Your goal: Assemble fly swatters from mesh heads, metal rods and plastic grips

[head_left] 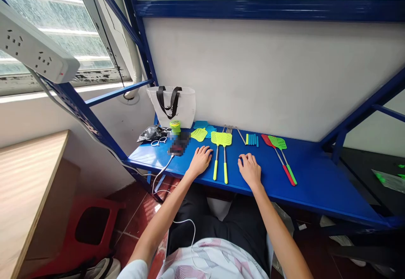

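My left hand point(201, 161) rests on the blue tabletop with its fingers stretched forward and nothing in them. Just to its right lie two yellow-green fly swatters point(221, 138) side by side, handles toward me. On their other side, my right hand point(249, 168) lies palm down, its fingers loosely bent and apart, also holding nothing. Farther right, a red fly swatter point(268, 141) and a green fly swatter point(277, 143) overlap. Beyond my left hand are a loose yellow swatter head point(199, 134) and several blue swatter heads point(200, 124). Short blue handles point(252, 139) lie behind my right hand, beside thin metal rods point(240, 135).
At the table's left are a pixelated dark device point(179, 144) with a white cable point(163, 170), scissors point(158, 141), a green tub point(175, 127) and a crumpled black bag point(152, 133). A white tote bag point(186, 106) stands behind. Blue frame posts point(139, 38) flank the table.
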### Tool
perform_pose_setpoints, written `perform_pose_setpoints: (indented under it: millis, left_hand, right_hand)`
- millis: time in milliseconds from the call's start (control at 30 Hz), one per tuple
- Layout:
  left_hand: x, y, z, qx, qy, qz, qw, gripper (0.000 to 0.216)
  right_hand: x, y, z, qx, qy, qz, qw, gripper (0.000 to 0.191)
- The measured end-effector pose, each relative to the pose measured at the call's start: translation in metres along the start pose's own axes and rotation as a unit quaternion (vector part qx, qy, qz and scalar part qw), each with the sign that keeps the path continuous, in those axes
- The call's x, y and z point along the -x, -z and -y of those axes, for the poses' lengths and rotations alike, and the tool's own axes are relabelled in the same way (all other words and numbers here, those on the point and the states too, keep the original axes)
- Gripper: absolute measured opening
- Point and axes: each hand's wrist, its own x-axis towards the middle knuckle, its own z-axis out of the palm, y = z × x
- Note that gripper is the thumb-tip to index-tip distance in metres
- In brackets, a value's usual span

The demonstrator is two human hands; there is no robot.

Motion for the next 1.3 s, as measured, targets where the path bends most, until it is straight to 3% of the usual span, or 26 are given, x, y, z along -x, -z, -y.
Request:
perform_pose_setpoints:
  millis: [133, 1300]
  left_hand:
    - [0.001, -0.002, -0.001, -0.003, 0.001, 0.004, 1.0, 0.046]
    - [0.001, 0.0, 0.001, -0.033, -0.004, 0.003, 0.999, 0.044]
  right_hand:
    - [0.0, -0.007, -0.001, -0.019, 0.042, 0.009, 0.999, 0.046]
    - [-0.003, -0.029, -0.014, -0.017, 0.071, -0.037, 0.997, 0.049]
